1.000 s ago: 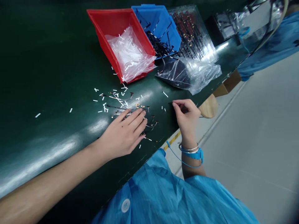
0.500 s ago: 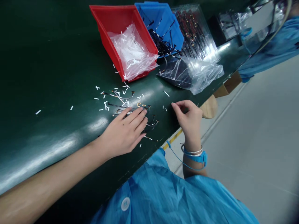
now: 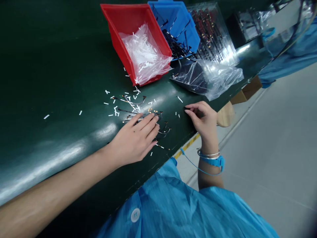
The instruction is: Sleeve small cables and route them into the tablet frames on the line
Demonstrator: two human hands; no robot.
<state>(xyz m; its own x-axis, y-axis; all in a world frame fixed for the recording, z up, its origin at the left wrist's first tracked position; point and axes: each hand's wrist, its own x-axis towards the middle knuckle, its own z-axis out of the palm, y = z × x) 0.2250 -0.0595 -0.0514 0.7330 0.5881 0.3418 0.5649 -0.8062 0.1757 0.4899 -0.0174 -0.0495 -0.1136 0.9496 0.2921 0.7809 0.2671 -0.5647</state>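
Note:
My left hand lies palm down with its fingers stretched out over a cluster of thin black cables on the green tabletop. Small gold-coloured connectors show just past its fingertips, and more cable ends curve out on its right side; what lies under the palm is hidden. To the right, near the table edge, my right hand has thumb and forefinger brought close in a pinch low over the surface. Anything between those tips is too small to make out. Short white strips lie scattered around both hands.
A red bin holds a clear bag of white strips. Beside it stand a blue bin of black cables and a clear tray of parts. A plastic bag lies in front. Another person's blue sleeve is at far right.
The whole view has shifted slightly. My right thumb and forefinger tips look a little farther apart than before. My left hand stays flat over the cables.

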